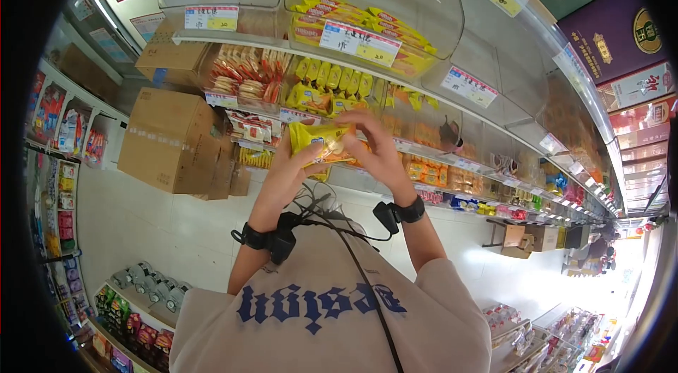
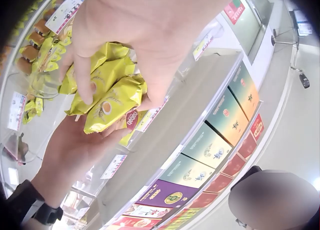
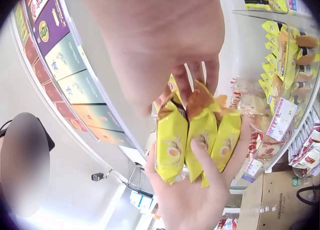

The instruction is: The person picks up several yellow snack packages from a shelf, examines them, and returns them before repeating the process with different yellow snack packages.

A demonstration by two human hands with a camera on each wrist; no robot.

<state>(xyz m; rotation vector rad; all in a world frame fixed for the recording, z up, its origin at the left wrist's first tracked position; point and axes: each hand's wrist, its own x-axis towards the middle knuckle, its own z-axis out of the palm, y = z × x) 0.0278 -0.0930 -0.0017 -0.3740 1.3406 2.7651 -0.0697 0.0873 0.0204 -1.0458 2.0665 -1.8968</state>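
Several yellow snack packets (image 1: 305, 134), each printed with an egg picture, are bunched side by side between my two hands in front of the shelves. My left hand (image 1: 284, 170) grips the bunch, its thumb lying across the wrappers in the right wrist view. Around the packets' orange ends curl the fingers of my right hand (image 1: 380, 155). In the left wrist view the yellow wrappers (image 2: 111, 92) show under my left hand, with the right hand (image 2: 75, 145) close against their far side.
Behind my hands, a clear shelf bin holds similar yellow packets (image 1: 311, 99). Red-and-white snack packs (image 1: 247, 73) fill the bin to its left. Cardboard boxes (image 1: 166, 140) are stacked at the left. Yellow packs (image 1: 307, 31) lie on the tier above, behind price tags.
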